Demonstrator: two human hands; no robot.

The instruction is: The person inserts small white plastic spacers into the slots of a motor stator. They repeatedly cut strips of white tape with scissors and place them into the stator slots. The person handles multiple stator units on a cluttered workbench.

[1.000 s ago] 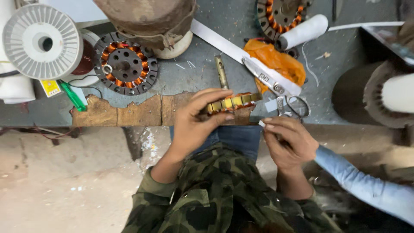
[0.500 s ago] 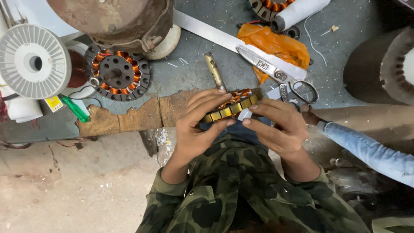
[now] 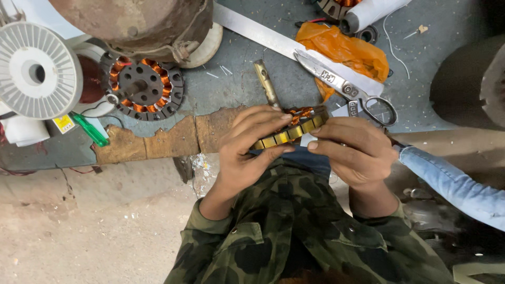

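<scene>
The round metal motor part (image 3: 292,129) with copper wire sits at the table (image 3: 247,84) edge. Both hands grip it: left hand (image 3: 247,152), right hand (image 3: 355,152). It looks heavy and hard; hold the rim, because the thin wires could break. Scissors (image 3: 347,89) lie near.

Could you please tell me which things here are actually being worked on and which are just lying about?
In hand: left hand, right hand, wound stator.
Lying about: scissors, second stator, white spool, orange bag, green screwdriver.
</scene>
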